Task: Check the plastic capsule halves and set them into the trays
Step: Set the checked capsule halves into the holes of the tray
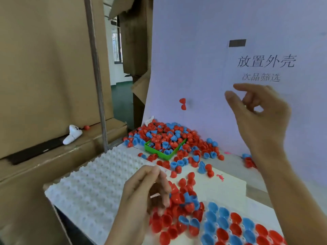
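Observation:
Red and blue plastic capsule halves lie in a heap (169, 137) at the back of the bench. A smaller loose pile (184, 200) sits in front of me. My left hand (141, 193) hangs over that pile with bent fingers, its fingertips on the halves; whether it holds any is hidden. My right hand (260, 112) is raised high with loosely spread fingers and holds nothing. Two red halves (182, 103) are in mid-air to its left. A white bumpy tray (88, 183) lies at the left. A second tray (231, 225) at the bottom right carries rows of seated halves.
A green tray (167, 157) sits buried in the back heap. A white backdrop sheet with printed text (265, 62) rises behind the bench. Cardboard boxes (44, 68) and a metal pole (99, 85) stand at the left, with a white controller (72, 135) on a ledge. A pink scrap (220, 177) lies nearby.

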